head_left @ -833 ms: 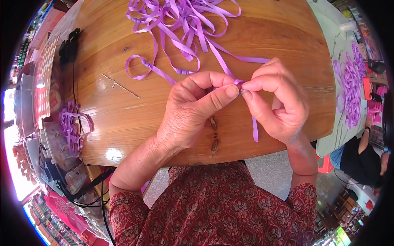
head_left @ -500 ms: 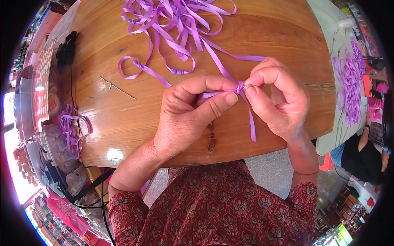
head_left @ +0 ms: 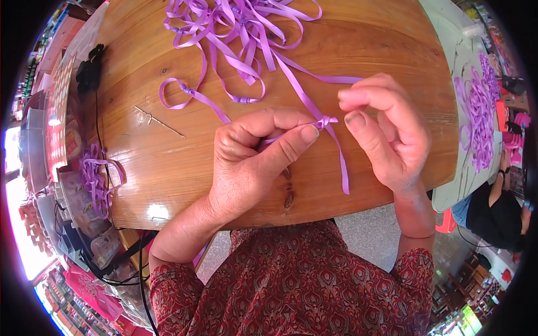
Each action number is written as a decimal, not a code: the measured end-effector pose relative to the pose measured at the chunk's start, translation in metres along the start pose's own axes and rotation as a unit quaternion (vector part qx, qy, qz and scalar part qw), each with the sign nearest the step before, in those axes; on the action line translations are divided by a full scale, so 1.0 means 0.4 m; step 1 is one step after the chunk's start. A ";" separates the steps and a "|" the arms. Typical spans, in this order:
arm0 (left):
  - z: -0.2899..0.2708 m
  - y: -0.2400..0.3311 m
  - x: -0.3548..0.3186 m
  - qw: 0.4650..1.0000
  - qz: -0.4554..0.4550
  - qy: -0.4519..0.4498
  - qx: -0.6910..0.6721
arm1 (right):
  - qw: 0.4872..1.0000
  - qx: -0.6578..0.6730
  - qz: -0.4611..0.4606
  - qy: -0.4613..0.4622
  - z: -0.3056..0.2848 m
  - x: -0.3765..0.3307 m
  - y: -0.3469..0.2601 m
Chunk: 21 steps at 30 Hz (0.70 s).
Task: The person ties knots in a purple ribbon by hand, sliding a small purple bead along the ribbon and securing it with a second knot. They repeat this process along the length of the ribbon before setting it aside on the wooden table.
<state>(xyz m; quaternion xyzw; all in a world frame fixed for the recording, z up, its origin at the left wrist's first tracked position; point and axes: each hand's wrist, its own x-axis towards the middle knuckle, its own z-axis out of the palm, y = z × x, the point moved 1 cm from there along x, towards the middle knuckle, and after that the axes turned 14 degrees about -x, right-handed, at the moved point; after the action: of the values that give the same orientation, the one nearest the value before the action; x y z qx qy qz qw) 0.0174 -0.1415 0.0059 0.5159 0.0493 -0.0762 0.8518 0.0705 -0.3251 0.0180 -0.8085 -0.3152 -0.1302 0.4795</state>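
My left hand (head_left: 260,148) pinches a purple ribbon (head_left: 338,151) between thumb and forefinger, right beside a small knot (head_left: 325,121). One loose ribbon end hangs down from the knot over the wood, and another length runs up and away from it. A short end pokes out to the right of the knot. Just right of it, my right hand (head_left: 389,131) is apart from the ribbon, its thumb and forefinger separated with nothing visible between them. A heap of purple ribbons (head_left: 241,33), some with knots, lies at the far side of the wooden table (head_left: 168,185).
A thin metal rod with a small crosspiece (head_left: 159,121) lies on the left of the table, near a black cable bundle (head_left: 89,67). More purple ribbons hang at the left edge (head_left: 95,179) and lie on a white marbled table (head_left: 476,112) at right. Another person (head_left: 493,215) is at far right.
My right hand has let go of the ribbon at the knot and moved a little to the right, its fingers parting. My left hand has shifted slightly left, still pinching the ribbon.
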 end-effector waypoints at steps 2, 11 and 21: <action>0.000 0.000 0.000 1.000 -0.007 0.004 -0.002 | 0.997 -0.054 -0.056 -0.018 -0.009 0.004 -0.010; -0.001 -0.009 0.010 0.998 0.013 -0.050 0.026 | 0.956 -0.215 -0.198 -0.021 0.022 -0.011 0.003; -0.018 0.030 0.016 0.967 0.159 -0.037 0.197 | 0.956 -0.235 -0.177 -0.012 0.009 -0.005 -0.008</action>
<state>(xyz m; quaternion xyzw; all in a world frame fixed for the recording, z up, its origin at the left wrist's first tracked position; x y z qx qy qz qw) 0.0260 -0.1300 0.0118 0.6716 -0.0806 0.0332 0.7358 0.0667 -0.3218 0.0172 -0.8314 -0.4193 -0.2736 0.2412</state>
